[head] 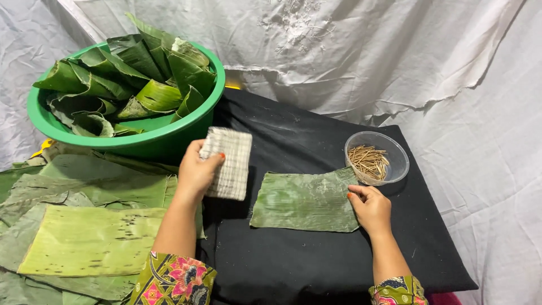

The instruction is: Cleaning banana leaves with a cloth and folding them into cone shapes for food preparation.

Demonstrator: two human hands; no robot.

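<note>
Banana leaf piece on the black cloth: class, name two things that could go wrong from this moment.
1. The right hand pins only one edge of the banana leaf piece, so wiping with the checked cloth in the left hand might shift or tear it.
2. The clear bowl of small sticks sits close by; an elbow or sweep could tip it.

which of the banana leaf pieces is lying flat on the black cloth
The rectangular green banana leaf piece under the right hand. It lies alone on the black cloth; the others are rolled in the green plastic basin or stacked at left.
</note>
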